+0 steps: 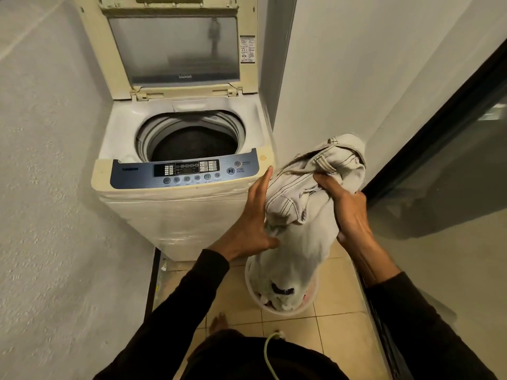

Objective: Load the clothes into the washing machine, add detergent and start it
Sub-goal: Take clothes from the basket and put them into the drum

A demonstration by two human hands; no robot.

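Cream-white plastic makes up the top-loading washing machine (181, 209), which stands in a narrow alcove between two pale walls, its lid (175, 48) raised upright against the back. Its round drum (192, 141) is open, and a dark garment (194, 145) already lies at the bottom. Along the front edge runs a blue control panel (185, 172) with a row of round buttons and a small display.

To the right of the machine, a dark-framed glass door (450, 160) runs along the wall. Beige floor tiles (323, 333) lie below.

Just beside the machine's right front corner, a pale grey garment with dark contrast stitching (310, 193) is held up in both hands, well above the floor and outside the drum. Its lower end trails down into a small round laundry basket (277, 308) on the tiles, which holds more clothes.

At the garment's right side the right hand (345, 207) has a grip with fingers curled into the bunched cloth. On the left side the left hand (255, 215) lies with fingers straight and spread along the fabric, thumb tucked against the cloth below.

Both arms wear dark long sleeves. A bare foot (218, 322) shows on the tiles near the bottom, and a thin pale green cord (267, 352) hangs in front of the person's body.
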